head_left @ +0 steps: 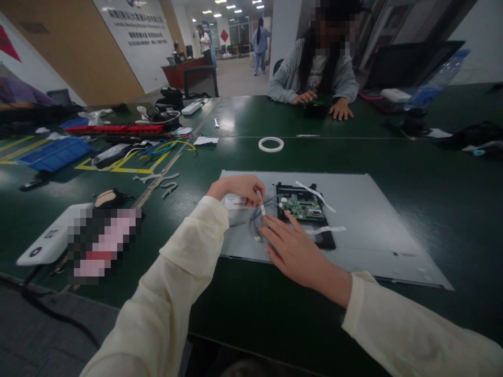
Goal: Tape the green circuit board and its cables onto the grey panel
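A grey metal panel (373,230) lies flat on the dark green table (451,188). On it sits a black frame holding a green circuit board (302,207), with white tape strips (317,195) across it. My left hand (238,188) pinches a small white strip of tape (261,202) over a bundle of thin wires (255,220) left of the board. My right hand (293,248) lies flat with fingers spread, pressing on those wires at the board's left edge.
A white tape roll (271,144) lies beyond the panel. To the left are a white device (51,241), blue trays (55,153), a red strip (113,128) and coloured cables (168,147). Another person (314,73) sits across the table beside a laptop (408,65).
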